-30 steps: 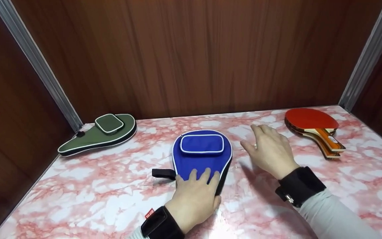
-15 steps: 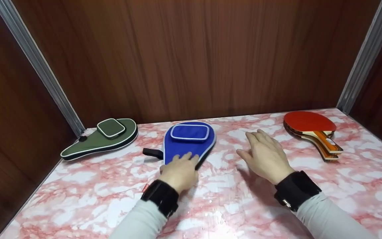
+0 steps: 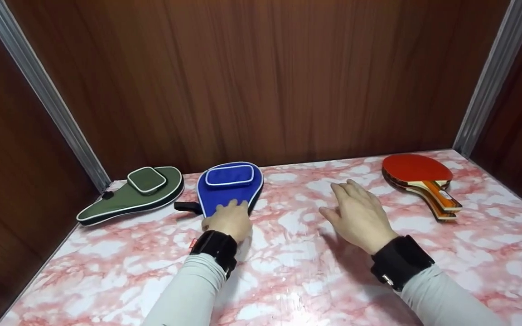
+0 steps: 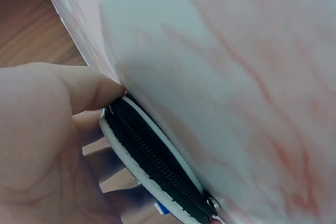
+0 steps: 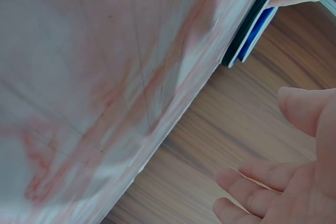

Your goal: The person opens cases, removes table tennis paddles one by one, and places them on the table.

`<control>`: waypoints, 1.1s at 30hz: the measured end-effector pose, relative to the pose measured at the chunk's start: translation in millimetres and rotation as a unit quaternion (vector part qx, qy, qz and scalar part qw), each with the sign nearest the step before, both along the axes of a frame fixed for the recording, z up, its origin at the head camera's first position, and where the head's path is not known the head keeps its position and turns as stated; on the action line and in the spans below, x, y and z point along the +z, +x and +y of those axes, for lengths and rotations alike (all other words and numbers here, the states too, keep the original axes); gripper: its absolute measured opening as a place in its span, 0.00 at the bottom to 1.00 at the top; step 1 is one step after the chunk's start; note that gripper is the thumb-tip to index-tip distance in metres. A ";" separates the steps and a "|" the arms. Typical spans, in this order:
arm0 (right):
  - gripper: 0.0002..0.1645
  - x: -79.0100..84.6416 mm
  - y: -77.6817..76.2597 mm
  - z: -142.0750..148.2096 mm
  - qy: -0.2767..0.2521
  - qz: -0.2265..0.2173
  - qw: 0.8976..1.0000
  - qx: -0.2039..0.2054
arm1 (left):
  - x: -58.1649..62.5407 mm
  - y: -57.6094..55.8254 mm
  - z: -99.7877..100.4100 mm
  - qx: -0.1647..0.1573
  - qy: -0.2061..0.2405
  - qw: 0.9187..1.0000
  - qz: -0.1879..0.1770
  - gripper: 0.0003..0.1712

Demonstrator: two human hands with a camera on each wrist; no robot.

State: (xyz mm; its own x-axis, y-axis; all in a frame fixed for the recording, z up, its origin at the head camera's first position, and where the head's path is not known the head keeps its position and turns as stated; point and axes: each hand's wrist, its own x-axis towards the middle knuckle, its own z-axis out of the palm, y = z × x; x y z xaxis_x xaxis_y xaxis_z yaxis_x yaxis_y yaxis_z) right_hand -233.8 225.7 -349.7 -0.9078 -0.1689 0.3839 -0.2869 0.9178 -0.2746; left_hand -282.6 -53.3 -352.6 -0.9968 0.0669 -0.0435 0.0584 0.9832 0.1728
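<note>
A blue table tennis bat case (image 3: pixel 224 197) with white piping, a front pocket and a black strap lies flat near the back, left of centre. My left hand (image 3: pixel 229 221) holds its narrow end, fingers over the top. In the left wrist view, the thumb (image 4: pixel 97 87) touches the edge beside the case's black zip (image 4: pixel 157 161). My right hand (image 3: pixel 360 217) hovers over the table at right of centre, fingers extended, holding nothing. A green bat case (image 3: pixel 129 197) lies left of the blue one, a small gap between them.
Two stacked table tennis bats (image 3: pixel 417 168), the upper one red, lie at the back right, handles toward the front. The marbled pink table (image 3: pixel 297 262) is bounded by a brown wood-grain panel (image 3: pixel 261 81) behind and side panels with grey metal corner posts.
My left hand has slid the blue case left and away from me, closer to the green case. My right hand has stayed nearly in place.
</note>
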 end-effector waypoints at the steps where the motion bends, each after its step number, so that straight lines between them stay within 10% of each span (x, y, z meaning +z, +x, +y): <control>1: 0.43 -0.2 0.0 0.2 0.000 0.000 1.000 -0.001 | -0.6 -1.0 -1.1 0.003 0.001 1.000 0.000 0.33; 18: 0.45 1.2 -0.6 1.4 -0.010 -0.013 1.000 -0.004 | 3.1 -1.2 -14.2 0.011 0.000 1.000 0.004 0.33; 21: 0.45 1.5 -0.7 1.6 -0.008 -0.014 1.000 -0.006 | 8.1 -4.1 -20.4 0.010 -0.005 0.999 0.051 0.38; 26: 0.45 1.7 -1.6 0.9 -0.007 -0.010 1.000 -0.010 | 15.4 -23.6 -55.1 0.021 -0.011 0.989 0.146 0.42; 33: 0.45 -1.5 -2.9 0.7 -0.003 -0.001 1.000 -0.008 | 13.5 -42.9 -127.8 0.064 0.033 0.982 0.174 0.42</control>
State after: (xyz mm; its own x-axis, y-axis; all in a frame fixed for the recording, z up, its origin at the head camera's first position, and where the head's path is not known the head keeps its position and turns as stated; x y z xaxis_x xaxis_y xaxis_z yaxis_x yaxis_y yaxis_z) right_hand -236.7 226.4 -351.1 -0.9109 -0.1518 0.3837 -0.2716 0.9206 -0.2806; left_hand -325.5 -181.1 -339.1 -0.9507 -0.0686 0.3025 0.0021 0.9738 0.2273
